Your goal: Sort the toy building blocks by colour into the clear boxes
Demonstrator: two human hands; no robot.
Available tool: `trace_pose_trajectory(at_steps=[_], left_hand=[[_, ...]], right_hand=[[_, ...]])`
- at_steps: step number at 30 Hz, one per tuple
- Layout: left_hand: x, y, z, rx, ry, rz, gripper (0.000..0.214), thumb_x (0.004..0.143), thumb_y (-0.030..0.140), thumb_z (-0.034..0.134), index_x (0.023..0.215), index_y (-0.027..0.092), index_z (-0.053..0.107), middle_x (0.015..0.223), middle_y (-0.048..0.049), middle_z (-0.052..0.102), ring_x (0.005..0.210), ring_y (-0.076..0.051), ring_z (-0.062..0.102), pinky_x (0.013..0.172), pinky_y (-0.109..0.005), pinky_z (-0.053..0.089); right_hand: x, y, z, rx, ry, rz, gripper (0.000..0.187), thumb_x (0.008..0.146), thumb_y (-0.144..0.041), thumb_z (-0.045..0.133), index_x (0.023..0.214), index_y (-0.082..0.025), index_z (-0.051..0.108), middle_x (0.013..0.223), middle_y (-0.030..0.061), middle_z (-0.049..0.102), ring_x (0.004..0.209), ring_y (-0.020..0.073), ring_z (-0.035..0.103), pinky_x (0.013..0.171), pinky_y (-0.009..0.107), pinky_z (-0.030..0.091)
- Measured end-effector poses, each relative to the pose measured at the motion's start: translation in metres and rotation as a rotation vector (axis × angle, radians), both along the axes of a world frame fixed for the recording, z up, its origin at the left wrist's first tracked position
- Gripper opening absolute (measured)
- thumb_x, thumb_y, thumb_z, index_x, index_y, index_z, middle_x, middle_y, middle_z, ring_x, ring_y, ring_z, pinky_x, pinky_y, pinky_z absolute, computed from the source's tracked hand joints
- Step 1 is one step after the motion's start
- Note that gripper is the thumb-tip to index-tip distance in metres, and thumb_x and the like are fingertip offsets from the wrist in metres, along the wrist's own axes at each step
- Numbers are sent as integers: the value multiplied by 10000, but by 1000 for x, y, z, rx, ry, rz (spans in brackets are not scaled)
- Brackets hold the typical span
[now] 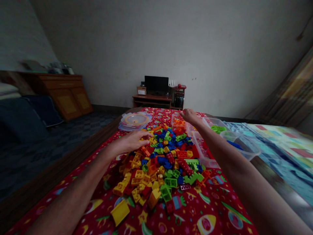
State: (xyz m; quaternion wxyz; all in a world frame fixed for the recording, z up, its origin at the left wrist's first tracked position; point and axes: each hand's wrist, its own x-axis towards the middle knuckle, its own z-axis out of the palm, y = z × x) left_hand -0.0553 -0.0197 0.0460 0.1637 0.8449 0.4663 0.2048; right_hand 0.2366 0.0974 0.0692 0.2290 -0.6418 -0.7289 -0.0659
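A large heap of toy building bricks point(156, 160) in yellow, red, blue, green and orange spreads over a red patterned tablecloth point(186, 218). At the heap's left edge is my left hand point(137, 140), its fingers reaching over yellow bricks with a gap between thumb and fingers. My right hand point(190, 116) is stretched far forward above the clear plastic containers, with its fingers curled; whatever they hold is hidden. Just below and left of it, orange bricks point(179, 124) lie in a clear container. A yellow curved piece point(120, 212) lies apart at the near side.
Stacked clear lids point(135, 120) lie at the table's far left. Along the right stand clear containers, one with light green bricks point(217, 129), another with blue pieces point(234, 145). A bed point(276, 150) adjoins on the right. A monitor point(156, 85) stands by the far wall.
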Motion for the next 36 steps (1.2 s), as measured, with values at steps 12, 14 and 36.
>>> trace_pose_trajectory(at_steps=[12, 14, 36], left_hand=[[-5, 2, -6, -50, 332, -67, 174, 686, 254, 582, 786, 214, 718, 797, -17, 700, 762, -196, 640, 677, -244, 468], [-5, 3, -4, -31, 310, -38, 190, 692, 273, 578, 807, 211, 715, 820, -21, 700, 771, -200, 636, 683, -252, 465], [21, -6, -3, 38, 106, -26, 431, 799, 347, 496, 1165, 214, 679, 1105, -48, 721, 926, -238, 658, 865, -321, 485]], right_hand=[[-29, -103, -8, -83, 171, 473, 283, 856, -254, 471, 895, -162, 736, 706, 33, 672, 585, 105, 541, 559, 218, 349], [-27, -120, -12, -98, 155, 488, 250, 832, -228, 489, 861, -172, 730, 706, 27, 663, 587, 101, 527, 551, 220, 343], [-3, -133, -28, -357, -171, 550, 332, 768, -150, 577, 1078, -164, 694, 902, 67, 687, 770, 133, 594, 653, 219, 398]])
